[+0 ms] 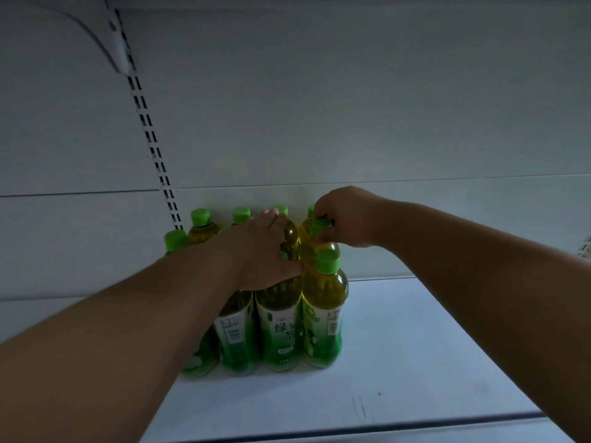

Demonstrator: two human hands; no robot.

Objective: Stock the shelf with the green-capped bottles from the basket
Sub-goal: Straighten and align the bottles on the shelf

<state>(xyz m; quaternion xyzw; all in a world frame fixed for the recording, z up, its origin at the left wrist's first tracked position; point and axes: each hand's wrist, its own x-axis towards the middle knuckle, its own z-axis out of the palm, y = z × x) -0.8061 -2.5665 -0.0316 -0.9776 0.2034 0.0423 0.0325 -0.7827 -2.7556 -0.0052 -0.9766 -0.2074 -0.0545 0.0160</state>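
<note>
Several green-capped tea bottles (323,311) stand in rows on the white shelf (415,346), close to the back wall. My right hand (347,219) pinches the green cap of one bottle (319,227) in the right column, behind the front bottle. My left hand (265,251) lies flat over the tops of the middle bottles, fingers straight and reaching toward a back-row cap (279,210). My left forearm hides the left front bottles in part. The basket is out of view.
A slotted upright rail (150,135) runs down the back panel to the left of the bottles. The shelf's front edge (383,426) crosses the bottom of the view. Bare shelf surface lies to the right of the bottles.
</note>
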